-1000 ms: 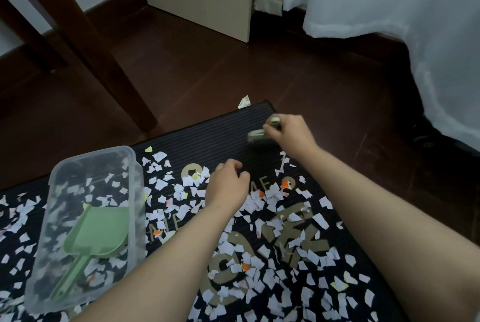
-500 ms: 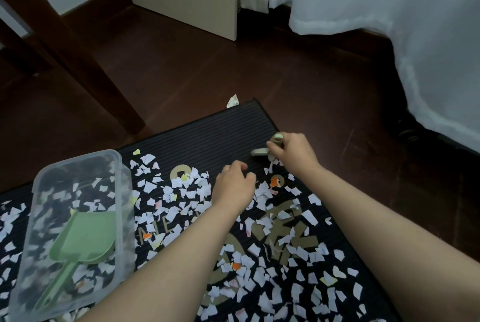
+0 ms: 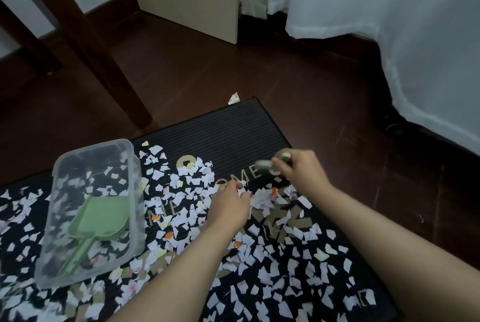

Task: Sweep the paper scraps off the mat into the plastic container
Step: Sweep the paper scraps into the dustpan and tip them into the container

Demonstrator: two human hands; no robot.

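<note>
Black mat (image 3: pixel 233 134) littered with paper scraps (image 3: pixel 259 251).
Clear plastic container (image 3: pixel 135 192) sits on its left side, green scoop (image 3: pixel 104 218) inside; left hand (image 3: pixel 228 207) curled on the scraps, grip unclear; right hand (image 3: pixel 304 173) pinches a small blurred brush (image 3: pixel 270 162).

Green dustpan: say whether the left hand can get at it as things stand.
Probably yes: the dustpan lies uncovered in the lidless container, just left of the left hand; only its wall between.
</note>
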